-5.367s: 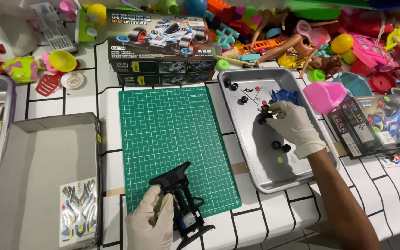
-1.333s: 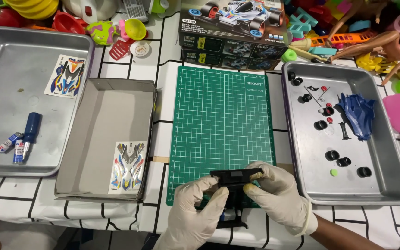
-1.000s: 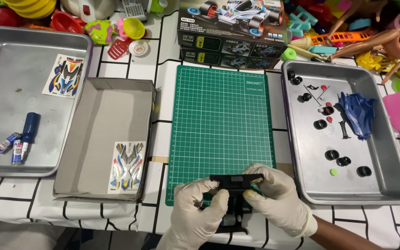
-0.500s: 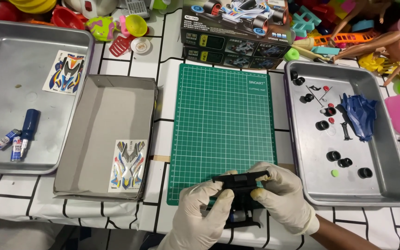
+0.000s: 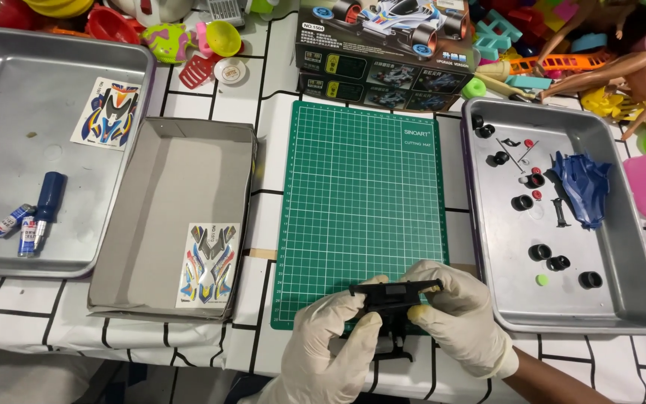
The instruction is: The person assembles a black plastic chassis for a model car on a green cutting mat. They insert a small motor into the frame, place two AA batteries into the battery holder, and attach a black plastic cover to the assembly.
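Gripping a black toy-car chassis (image 5: 394, 299) from both ends, the gloved left hand (image 5: 330, 352) and gloved right hand (image 5: 461, 318) have their fingers closed on it over the near edge of the green cutting mat (image 5: 364, 209). The chassis is flat, dark and slotted. Right of the mat, a metal tray (image 5: 622, 299) holds black wheels (image 5: 540, 252) and a blue car body (image 5: 581, 187); left of the mat sits a cardboard box lid (image 5: 166, 187) with a sticker sheet (image 5: 207, 262).

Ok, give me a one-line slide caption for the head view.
Both gloved hands, left hand and right hand, hold a black toy car chassis over the green cutting mat between metal trays.
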